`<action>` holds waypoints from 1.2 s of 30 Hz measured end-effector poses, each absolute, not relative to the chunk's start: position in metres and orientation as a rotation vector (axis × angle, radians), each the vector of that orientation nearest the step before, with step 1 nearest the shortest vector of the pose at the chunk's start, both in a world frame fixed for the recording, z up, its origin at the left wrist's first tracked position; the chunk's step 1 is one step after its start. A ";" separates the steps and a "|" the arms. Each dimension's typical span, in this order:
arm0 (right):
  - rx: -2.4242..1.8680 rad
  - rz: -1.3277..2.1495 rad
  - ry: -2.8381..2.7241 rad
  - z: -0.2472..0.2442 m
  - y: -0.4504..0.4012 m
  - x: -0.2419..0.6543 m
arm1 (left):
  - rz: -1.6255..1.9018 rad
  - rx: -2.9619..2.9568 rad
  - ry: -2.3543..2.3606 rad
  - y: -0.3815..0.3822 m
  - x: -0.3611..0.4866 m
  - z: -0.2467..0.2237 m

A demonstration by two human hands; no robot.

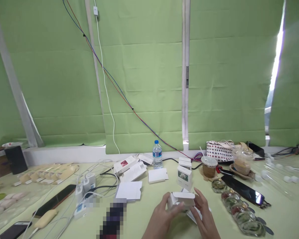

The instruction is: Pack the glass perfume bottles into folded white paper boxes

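Note:
My left hand [161,215] is wrapped round the left side of a small white box [180,199] with its top flap raised. On the right side of that box, my right hand [201,212] touches it with its fingers. Partly hidden behind my right hand, a flat white piece [195,215] lies on the table. Just beyond the hands a white box with a green picture [184,177] stands upright, with another white box [185,162] behind it. Flat white cartons [157,175] lie to the left of these.
A water bottle [157,155] stands near the wall. To the right are a drink cup [209,167], a black phone [244,191] and several clear round containers [246,217]. Cables, a power strip [83,199] and phones [54,200] lie at the left.

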State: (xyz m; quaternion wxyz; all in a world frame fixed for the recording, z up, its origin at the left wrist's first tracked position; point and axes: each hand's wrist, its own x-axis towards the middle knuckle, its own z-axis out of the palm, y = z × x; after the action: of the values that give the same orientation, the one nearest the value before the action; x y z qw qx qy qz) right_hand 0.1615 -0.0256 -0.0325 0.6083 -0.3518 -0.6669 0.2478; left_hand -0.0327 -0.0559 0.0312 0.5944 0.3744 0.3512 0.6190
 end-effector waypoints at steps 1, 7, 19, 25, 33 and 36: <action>-0.764 0.529 -1.525 -0.031 -0.026 0.163 | 1.436 0.944 0.831 -0.055 -0.034 0.029; -0.661 0.221 -1.766 -0.019 -0.025 0.173 | 1.398 1.436 0.947 -0.048 -0.036 0.021; -0.850 0.785 -1.551 -0.022 -0.021 0.175 | 1.287 1.770 1.038 -0.060 -0.031 0.033; -0.742 0.848 -1.473 -0.013 -0.024 0.171 | 1.353 1.686 0.940 -0.054 -0.029 0.024; -0.755 0.779 -1.438 0.000 -0.028 0.173 | 1.375 1.653 1.010 -0.062 -0.027 0.026; -0.795 0.787 -1.468 0.001 -0.030 0.174 | 1.399 1.706 1.047 -0.063 -0.028 0.025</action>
State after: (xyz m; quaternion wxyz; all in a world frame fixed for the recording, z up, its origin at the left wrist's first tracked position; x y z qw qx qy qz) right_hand 0.1744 -0.0301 0.0006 0.6037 -0.3435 -0.6341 0.3398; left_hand -0.0281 -0.0629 0.0252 0.3429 0.6562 0.4027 0.5382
